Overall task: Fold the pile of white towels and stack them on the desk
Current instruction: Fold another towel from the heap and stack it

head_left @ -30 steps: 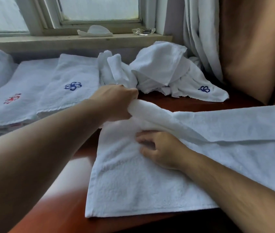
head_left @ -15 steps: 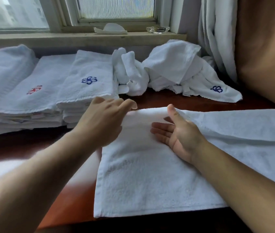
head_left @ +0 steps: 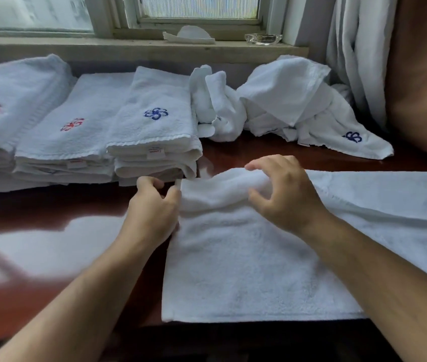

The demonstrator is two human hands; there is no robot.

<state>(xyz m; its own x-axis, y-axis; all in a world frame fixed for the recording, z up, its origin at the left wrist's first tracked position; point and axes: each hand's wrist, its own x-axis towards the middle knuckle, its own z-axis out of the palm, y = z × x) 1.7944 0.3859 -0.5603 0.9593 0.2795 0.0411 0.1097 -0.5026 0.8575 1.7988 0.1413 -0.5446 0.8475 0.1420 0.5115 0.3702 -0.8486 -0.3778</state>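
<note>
Pinching the far-left corner of the white terry towel (head_left: 246,262), the left hand (head_left: 154,210) has closed. The right hand (head_left: 285,192), open half a second ago, now curls round the raised far fold. Spread on the glossy red-brown wooden desk (head_left: 233,152), the towel looks ready for its next fold.

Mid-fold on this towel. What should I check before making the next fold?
1. Left hand pinches the far left corner of the towel: ok.
2. Right hand grips the raised fold: ok.
3. Near half of the towel lies flat on the desk: ok.
4. Right end of the towel in view: not ok, it runs out of frame.
5. Top of the blue-logo stack bare for stacking: ok.
6. Unfolded pile apart from the towel: ok.
</note>
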